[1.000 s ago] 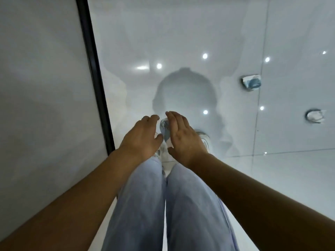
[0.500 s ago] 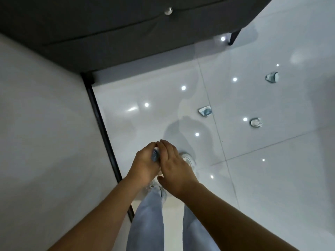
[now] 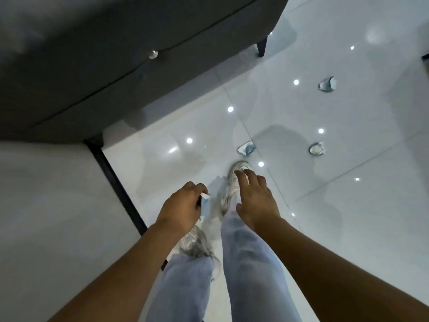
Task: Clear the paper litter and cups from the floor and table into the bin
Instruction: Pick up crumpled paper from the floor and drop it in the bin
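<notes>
Down over a glossy white floor (image 3: 348, 228), between a white surface (image 3: 46, 205) on the left and a dark grey sofa (image 3: 116, 54) at the top. Left hand (image 3: 183, 209) curled over a crumpled blue-and-white paper (image 3: 204, 202), fingers (image 3: 197, 185) wrapped round it, only one edge of the scrap showing past the knuckles. Right hand (image 3: 255, 201) just beside it, apart from it, palm down — fingers (image 3: 241, 178) spread and relaxed, holding nothing, hanging over the right shoe (image 3: 239, 170). Three more bits of litter on the tiles: crumpled blue-white piece (image 3: 246, 148) just ahead of that shoe, crushed pale cup (image 3: 316, 149) to its right — well apart — and another blue-white scrap (image 3: 327, 84) farther off near the top right. Pale blue jeans (image 3: 250, 263) and both forearms across the lower half. Small bright ceiling-light reflections dotted over the floor. Black sofa leg (image 3: 261, 46) on the tiles at upper centre.
</notes>
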`<act>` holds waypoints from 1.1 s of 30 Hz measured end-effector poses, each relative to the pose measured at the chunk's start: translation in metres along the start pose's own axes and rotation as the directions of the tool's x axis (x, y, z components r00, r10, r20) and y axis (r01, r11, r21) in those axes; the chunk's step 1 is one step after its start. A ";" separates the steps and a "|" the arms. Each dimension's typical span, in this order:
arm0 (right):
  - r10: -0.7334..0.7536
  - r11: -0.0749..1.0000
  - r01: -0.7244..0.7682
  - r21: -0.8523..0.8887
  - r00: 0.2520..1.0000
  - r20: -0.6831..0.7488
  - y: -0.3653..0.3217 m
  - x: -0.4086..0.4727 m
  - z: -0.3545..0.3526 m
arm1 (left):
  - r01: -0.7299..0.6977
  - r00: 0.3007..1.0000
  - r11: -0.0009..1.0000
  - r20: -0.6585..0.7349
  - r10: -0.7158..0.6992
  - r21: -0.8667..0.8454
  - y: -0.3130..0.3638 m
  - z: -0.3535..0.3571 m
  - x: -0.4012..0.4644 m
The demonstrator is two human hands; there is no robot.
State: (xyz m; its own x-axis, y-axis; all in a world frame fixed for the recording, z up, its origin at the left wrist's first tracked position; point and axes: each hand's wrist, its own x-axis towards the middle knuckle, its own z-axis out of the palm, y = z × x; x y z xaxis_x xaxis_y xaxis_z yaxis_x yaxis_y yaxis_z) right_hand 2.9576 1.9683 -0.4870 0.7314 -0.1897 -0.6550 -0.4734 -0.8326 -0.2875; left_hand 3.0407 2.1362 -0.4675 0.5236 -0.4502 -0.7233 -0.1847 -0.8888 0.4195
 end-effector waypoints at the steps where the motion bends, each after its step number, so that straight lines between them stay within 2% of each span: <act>1: 0.020 1.000 -0.020 0.011 1.000 0.014 0.010 0.011 -0.007 | -0.013 1.000 1.000 0.017 0.012 0.023 0.011 -0.004 0.012; 7: 0.054 0.997 -0.055 0.051 0.998 0.019 0.059 0.068 -0.034 | -0.061 0.997 0.992 0.053 0.055 0.110 0.061 -0.023 0.089; 12: 0.089 0.994 -0.090 0.066 0.996 0.016 0.091 0.117 -0.024 | -0.111 0.993 0.982 0.044 0.105 0.153 0.075 -0.020 0.150; 15: 0.089 0.995 -0.088 0.038 0.996 -0.009 0.107 0.151 0.002 | -0.147 0.989 0.972 0.049 0.140 0.183 0.065 -0.007 0.190; 24: 0.183 0.972 -0.185 0.146 0.983 0.027 0.146 0.279 0.129 | -0.203 0.976 0.963 0.120 0.183 0.180 0.001 0.066 0.317; 29: 0.153 0.986 -0.156 0.059 0.986 0.059 0.167 0.325 0.183 | -0.189 0.980 0.967 0.101 0.174 0.169 -0.023 0.099 0.373; 33: 0.129 0.992 -0.129 -0.004 0.992 0.000 0.175 0.331 0.196 | -0.192 0.979 0.969 0.106 0.176 0.159 -0.028 0.106 0.394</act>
State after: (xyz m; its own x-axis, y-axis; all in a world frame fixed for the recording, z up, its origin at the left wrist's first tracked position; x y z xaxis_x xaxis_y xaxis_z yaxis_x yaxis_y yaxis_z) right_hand 3.0209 1.8611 -0.8911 0.6641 -0.2959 -0.6866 -0.5621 -0.8031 -0.1976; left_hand 3.1640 1.9745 -0.8217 0.3914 -0.6063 -0.6923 -0.4114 -0.7882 0.4577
